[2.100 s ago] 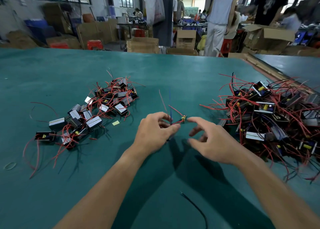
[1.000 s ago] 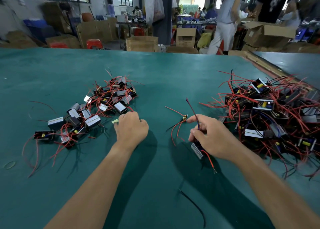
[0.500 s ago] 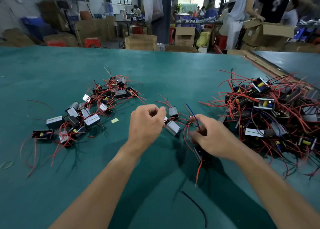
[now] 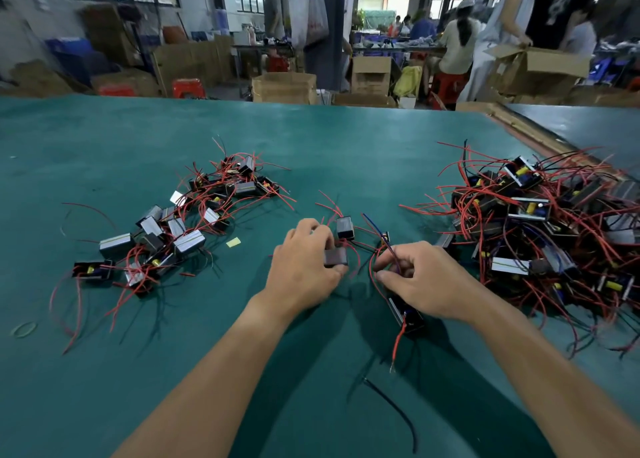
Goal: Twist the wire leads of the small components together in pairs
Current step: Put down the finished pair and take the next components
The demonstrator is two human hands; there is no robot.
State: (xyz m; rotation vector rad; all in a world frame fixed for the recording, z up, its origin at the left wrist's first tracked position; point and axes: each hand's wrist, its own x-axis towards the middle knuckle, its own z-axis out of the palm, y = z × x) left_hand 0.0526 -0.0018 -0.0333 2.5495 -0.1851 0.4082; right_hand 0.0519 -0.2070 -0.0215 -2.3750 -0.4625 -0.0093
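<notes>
Green bench (image 4: 104, 388) fills the frame below the workshop background.

Right heap (image 4: 540, 222), centre right: a big tangle of small components, red leads running every way. Probably the unworked stock.

Left heap (image 4: 180, 222), centre left: smaller and looser. Possibly the finished ones, but the twists are too fine to confirm.

Both hands sit at frame centre between the heaps, near each other and not touching.

Left hand (image 4: 304, 270): fingers curled over, with thumb and fingers clamped on a dark block (image 4: 335, 257) at the hand's right edge.

Right hand (image 4: 426, 281): fingers curled, thumb and forefinger pinching thin leads (image 4: 370, 267) at its left edge. These are a red loop and a darker strand.

Long block (image 4: 407, 314) lies under the right palm, long axis running down-frame and slightly right. Its red tail (image 4: 398, 343) trails toward the bottom edge, bare tip last.

Second block (image 4: 345, 228) lies just above the left knuckles. Its red leads cross the gap toward the right hand.

Blue lead (image 4: 372, 222) rises up-left from the right fingers.

Key relation: the leads to be joined lie in the narrow gap between the hands, running roughly left to right.
- The right hand is already on them.
- The left hand sits just left of them and is occupied with its block.

Judgement: pairing is under way, not finished. The next move likely needs the left hand to steady its block, or shift onto the lead end, while the right rolls the strands.

Risk: several strands cross here, so the wrong one could get caught in the twist.
</notes>
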